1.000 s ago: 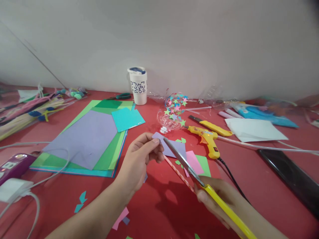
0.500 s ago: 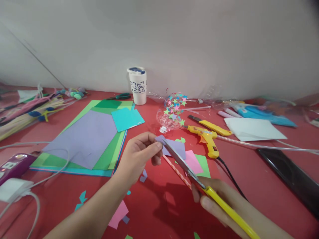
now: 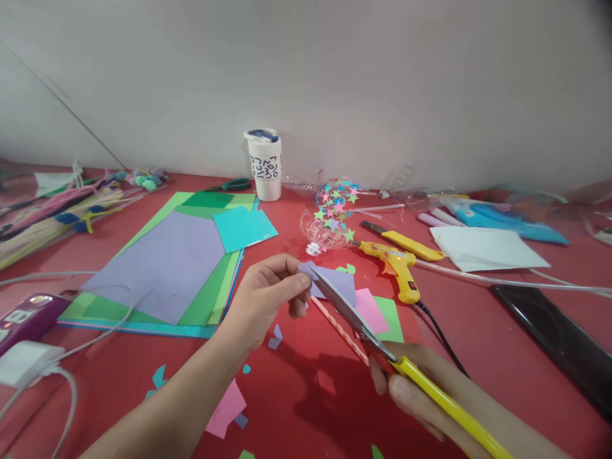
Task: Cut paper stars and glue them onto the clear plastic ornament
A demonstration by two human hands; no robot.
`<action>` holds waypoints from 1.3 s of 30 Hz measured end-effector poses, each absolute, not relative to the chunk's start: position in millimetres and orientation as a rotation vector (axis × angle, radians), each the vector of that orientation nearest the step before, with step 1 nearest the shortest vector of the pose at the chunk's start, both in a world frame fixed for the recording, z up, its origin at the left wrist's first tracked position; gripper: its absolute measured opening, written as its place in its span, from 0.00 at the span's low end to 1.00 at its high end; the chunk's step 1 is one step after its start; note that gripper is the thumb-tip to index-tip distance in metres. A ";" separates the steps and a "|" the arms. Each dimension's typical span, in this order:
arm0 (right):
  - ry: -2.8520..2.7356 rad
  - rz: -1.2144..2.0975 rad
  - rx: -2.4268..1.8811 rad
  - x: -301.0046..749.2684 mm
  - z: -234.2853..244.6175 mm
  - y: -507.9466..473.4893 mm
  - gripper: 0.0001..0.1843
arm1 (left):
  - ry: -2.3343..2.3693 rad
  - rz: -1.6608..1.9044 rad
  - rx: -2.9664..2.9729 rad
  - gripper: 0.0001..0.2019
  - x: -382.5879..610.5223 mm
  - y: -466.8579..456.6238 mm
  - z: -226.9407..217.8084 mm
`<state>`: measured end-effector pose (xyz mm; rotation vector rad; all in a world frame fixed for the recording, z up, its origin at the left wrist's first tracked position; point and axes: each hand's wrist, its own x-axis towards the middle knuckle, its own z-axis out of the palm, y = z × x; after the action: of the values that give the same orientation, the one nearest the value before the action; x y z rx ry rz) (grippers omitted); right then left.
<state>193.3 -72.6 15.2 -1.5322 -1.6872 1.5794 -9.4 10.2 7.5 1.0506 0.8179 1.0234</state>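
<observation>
My left hand (image 3: pixel 266 303) pinches a small purple paper piece (image 3: pixel 340 282) between thumb and fingers, held above the red table (image 3: pixel 478 319). My right hand (image 3: pixel 421 389) grips yellow-handled scissors (image 3: pixel 363 325); their blades reach up to the purple piece's left edge, next to my left fingertips. A red-striped straw (image 3: pixel 342 331) lies on the table under the blades. Pink and green paper scraps (image 3: pixel 382 312) lie just behind.
A stack of coloured paper sheets (image 3: pixel 167 268) lies at left. A white cup (image 3: pixel 264 164) stands by the wall. A clear ball with stars (image 3: pixel 332 217), yellow glue gun (image 3: pixel 396 268), yellow cutter (image 3: pixel 406 242), white paper (image 3: pixel 482 248), black phone (image 3: pixel 559 338), pipe cleaners (image 3: pixel 57 210), charger (image 3: pixel 29 319).
The scissor blades have slid further along the purple piece toward my left fingers. A small purple offcut has dropped onto the table below my left hand.
</observation>
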 end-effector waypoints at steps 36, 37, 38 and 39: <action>-1.622 1.630 -1.527 191.7 -6.4 -75.8 0.33 | 0.825 1.060 0.896 0.06 -1.1 1.1 6.3; -1.638 1.629 -1.518 191.8 -5.9 -76.3 0.33 | 0.827 1.069 0.899 0.06 -1.3 0.8 6.5; -1.654 1.627 -1.507 192.0 -5.4 -77.0 0.33 | 0.829 1.072 0.904 0.06 -1.6 0.6 6.9; -1.670 1.619 -1.498 192.3 -5.0 -77.6 0.33 | 0.830 1.074 0.908 0.06 -2.0 0.5 7.3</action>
<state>192.3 -77.6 -5.0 -1.4982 -1.6703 1.6195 -2.0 0.5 7.3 0.9084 0.8297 1.0737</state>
